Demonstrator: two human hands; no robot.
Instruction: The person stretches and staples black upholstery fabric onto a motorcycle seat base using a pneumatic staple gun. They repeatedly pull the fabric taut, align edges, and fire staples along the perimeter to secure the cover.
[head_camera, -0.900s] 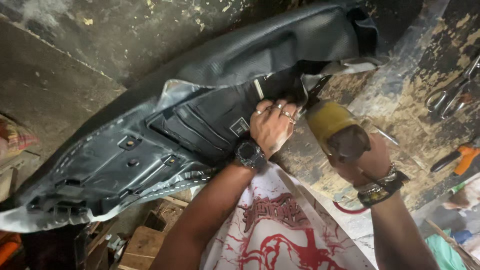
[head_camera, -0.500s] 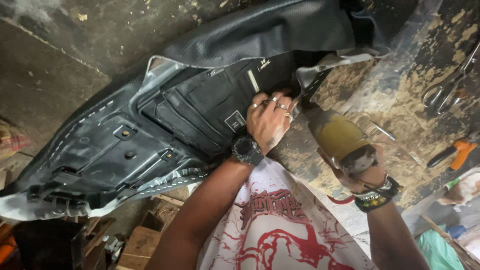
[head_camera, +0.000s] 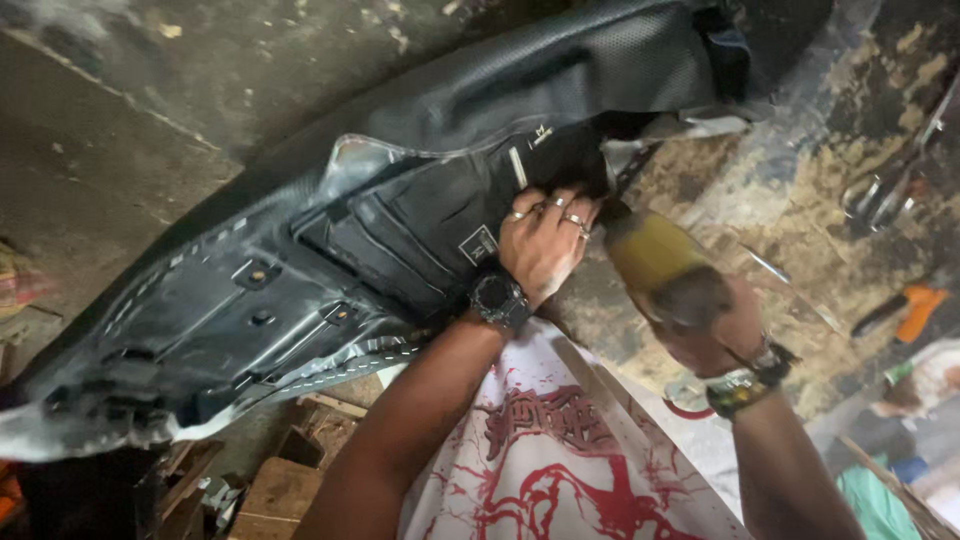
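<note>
A long black motorcycle seat (head_camera: 300, 270) lies upside down, its plastic base facing me and the cover edge folded over the rim. My left hand (head_camera: 540, 245), with rings and a black wristwatch, presses on the seat base near the cover's edge. My right hand (head_camera: 715, 325) grips a yellow-handled tool (head_camera: 650, 255) whose tip points at the seat rim beside my left fingers. The tool's tip is hidden behind the left hand and the cover.
A worn, stained workbench (head_camera: 800, 200) lies under the seat. An orange-handled tool (head_camera: 905, 305) and metal tools (head_camera: 885, 195) lie at the right. Wooden boxes (head_camera: 270, 480) stand below at the left. My white shirt with a red print (head_camera: 560, 460) fills the lower middle.
The seat's right end has moved up in view. Both hands stay at the same spot on the rim, with the yellow-handled tool still against it.
</note>
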